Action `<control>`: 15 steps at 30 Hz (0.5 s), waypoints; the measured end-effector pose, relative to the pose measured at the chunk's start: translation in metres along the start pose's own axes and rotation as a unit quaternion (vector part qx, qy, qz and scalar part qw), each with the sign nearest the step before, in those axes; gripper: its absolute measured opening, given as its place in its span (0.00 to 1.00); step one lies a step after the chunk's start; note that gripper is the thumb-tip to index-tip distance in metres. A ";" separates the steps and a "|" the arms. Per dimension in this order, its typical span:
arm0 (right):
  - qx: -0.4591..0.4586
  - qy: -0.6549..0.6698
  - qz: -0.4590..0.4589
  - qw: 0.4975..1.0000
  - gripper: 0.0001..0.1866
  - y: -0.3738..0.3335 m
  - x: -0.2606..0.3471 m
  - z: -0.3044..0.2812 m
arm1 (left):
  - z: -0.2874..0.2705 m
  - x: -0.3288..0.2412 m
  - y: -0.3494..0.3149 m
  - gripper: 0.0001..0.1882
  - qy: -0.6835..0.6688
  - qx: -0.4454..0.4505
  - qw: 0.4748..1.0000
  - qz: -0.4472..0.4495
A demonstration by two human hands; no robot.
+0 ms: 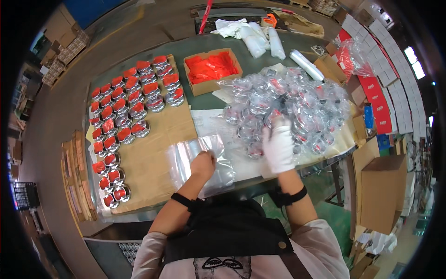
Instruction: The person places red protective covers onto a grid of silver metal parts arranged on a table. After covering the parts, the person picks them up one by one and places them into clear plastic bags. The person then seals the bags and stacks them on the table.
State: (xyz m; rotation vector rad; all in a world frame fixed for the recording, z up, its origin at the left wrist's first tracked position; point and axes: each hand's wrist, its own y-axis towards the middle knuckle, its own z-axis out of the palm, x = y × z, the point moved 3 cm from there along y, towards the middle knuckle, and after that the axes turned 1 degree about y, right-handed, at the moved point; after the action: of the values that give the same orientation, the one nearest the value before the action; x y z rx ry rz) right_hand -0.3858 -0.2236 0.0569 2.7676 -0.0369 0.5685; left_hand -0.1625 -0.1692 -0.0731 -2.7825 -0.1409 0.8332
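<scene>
My bare left hand [203, 163] is closed, its fingers curled on a clear plastic bag at the upper edge of a flat stack of clear plastic bags [218, 174]. My right hand [279, 146], in a white glove, reaches into the near side of a heap of bagged chrome parts [311, 114]. Its fingertips are blurred against a bagged part with a red patch; whether they grip it is unclear. To the left, rows of round chrome parts with red tops [134, 97] stand on a brown cardboard sheet [162, 153].
An open cardboard box [195, 87] of red plastic pieces stands beyond my hands. Rolls of clear plastic [276, 44] and an orange tape dispenser [268, 20] lie at the back. Cartons [383, 186] rise at the right; wooden slats [76, 176] stand past the left table edge.
</scene>
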 end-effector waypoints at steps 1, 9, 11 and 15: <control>0.067 0.001 -0.049 0.997 0.17 -0.013 0.009 0.016 | -0.008 0.001 -0.004 0.11 -0.052 0.002 0.999 0.003; 0.371 0.409 0.040 0.833 0.17 -0.064 0.126 0.076 | -0.113 0.042 -0.074 0.11 -0.464 -0.069 0.882 -0.041; 0.424 0.506 0.108 0.743 0.16 -0.078 0.175 0.083 | -0.146 0.055 -0.101 0.14 -0.559 -0.056 0.824 -0.066; 0.557 0.574 -0.023 0.600 0.18 -0.126 0.298 0.088 | -0.194 0.115 -0.185 0.14 -0.547 -0.163 0.818 -0.069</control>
State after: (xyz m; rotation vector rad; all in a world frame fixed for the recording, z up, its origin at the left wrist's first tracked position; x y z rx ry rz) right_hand -0.0667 -0.1196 0.0584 2.4795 0.9637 3.0342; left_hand 0.0358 -0.0091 0.0693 -2.0918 -0.7041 2.4180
